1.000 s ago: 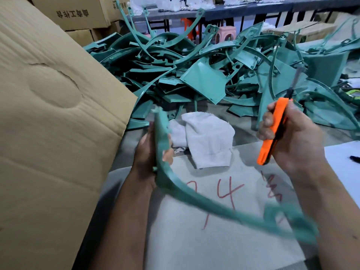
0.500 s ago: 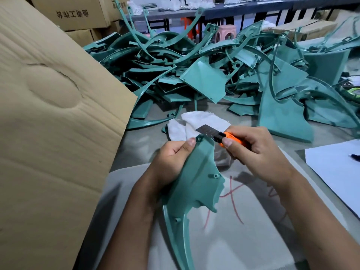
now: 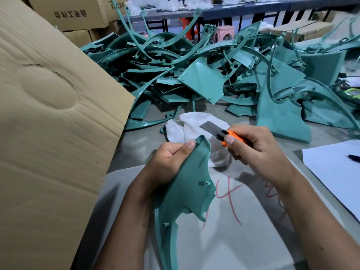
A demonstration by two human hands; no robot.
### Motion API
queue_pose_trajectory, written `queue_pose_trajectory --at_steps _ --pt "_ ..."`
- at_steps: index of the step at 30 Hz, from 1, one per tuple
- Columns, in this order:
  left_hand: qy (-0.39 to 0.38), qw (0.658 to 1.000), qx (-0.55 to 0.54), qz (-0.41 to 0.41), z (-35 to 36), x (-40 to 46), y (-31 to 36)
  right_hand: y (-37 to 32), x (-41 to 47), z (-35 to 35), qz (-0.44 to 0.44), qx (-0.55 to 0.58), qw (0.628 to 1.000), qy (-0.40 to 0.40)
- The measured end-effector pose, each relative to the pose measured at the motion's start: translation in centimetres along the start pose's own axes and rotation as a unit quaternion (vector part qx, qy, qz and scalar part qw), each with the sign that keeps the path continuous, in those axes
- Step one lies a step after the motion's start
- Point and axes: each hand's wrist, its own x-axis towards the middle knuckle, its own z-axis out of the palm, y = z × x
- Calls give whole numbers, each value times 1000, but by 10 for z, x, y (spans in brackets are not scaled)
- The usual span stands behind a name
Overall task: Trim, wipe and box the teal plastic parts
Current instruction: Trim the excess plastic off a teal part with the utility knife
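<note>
Teal part [image 3: 187,184] gripped left hand [image 3: 167,162], knife [image 3: 227,134] right hand [image 3: 257,151]

A teal plastic part [image 3: 188,184], flat with small pegs and a curved strip, stands upright at the lower centre. A big pile of teal parts [image 3: 204,75] lies across the upper frame.

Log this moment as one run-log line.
step: trim | left hand: grips teal part | right hand: holds orange knife, blade out beside part's top edge | white cloth: on table behind | boxed: not yet
</note>
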Motion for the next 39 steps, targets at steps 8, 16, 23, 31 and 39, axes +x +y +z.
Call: queue_pose_trajectory --at_steps 8,16,23,31,39 --pt "-10 999 -35 1 6 -3 4 -3 0 12 24 41 999 2" --pt "-30 995 -98 12 19 0 4 -4 1 13 20 58 997 41" --pt "-31 994 -105 9 18 0 6 0 1 13 39 31 998 25" --pt "176 952 -237 -81 19 7 19 12 6 7 106 -57 975 188" --pt "197 812 -550 -1 24 16 22 6 16 7 268 435 841 177"
